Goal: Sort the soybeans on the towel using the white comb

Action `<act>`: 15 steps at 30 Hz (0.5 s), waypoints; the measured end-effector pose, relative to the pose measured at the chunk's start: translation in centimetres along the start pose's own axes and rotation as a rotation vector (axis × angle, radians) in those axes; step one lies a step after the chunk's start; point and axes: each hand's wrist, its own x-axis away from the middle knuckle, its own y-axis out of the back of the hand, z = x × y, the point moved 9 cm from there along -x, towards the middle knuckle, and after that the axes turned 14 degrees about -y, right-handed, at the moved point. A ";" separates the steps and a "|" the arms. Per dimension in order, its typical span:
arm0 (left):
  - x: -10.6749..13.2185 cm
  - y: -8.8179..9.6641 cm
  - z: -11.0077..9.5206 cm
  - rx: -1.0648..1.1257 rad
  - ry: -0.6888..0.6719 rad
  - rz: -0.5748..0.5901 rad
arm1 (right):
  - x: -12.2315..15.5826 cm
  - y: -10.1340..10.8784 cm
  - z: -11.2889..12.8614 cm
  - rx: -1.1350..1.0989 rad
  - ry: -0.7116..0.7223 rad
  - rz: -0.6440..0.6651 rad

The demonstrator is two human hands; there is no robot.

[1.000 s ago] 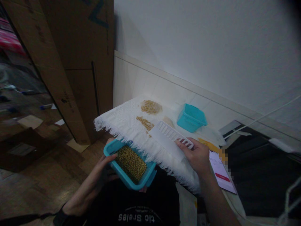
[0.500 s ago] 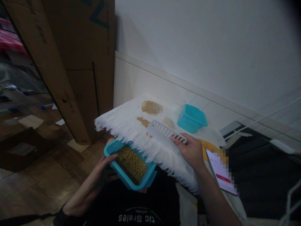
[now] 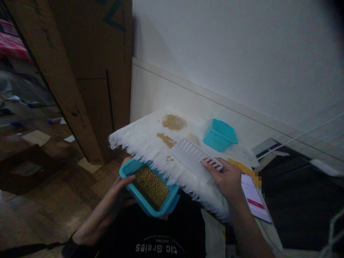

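White fringed cloth (image 3: 139,138) covers the table before us, with a pale wall (image 3: 231,53) behind and tall cardboard (image 3: 94,46) to the left. Since half a second ago, the slotted white scraper (image 3: 185,157) in our right hand (image 3: 228,177) has slid back rightward, so more of the strip of beans (image 3: 166,139) shows at its edge; those beans lie on the cloth, outside any container. Our right hand grips the scraper's slotted end, thumb on top. Our left hand (image 3: 122,186) clasps a turquoise box (image 3: 129,166) below the fringe; a broad layer of beans (image 3: 152,188) lies inside. Near the wall stands a second turquoise box (image 3: 219,141), its bottom hidden from us. Beside the scraper sits a pale heap (image 3: 192,139), perhaps grains, though too dim to be sure.
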 end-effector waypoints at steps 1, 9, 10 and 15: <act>0.0 0.1 0.2 -0.005 0.023 -0.018 | 0.2 0.3 -0.3 0.000 -0.008 -0.011; 0.0 0.2 0.3 -0.008 0.028 -0.028 | 1.6 0.7 -0.2 -0.009 -0.001 -0.044; 0.0 0.1 0.3 -0.007 0.026 -0.028 | 1.6 0.7 -0.2 -0.008 0.001 -0.028; 0.1 -0.1 0.2 0.011 0.034 -0.033 | 1.4 0.4 0.0 0.003 0.027 0.042</act>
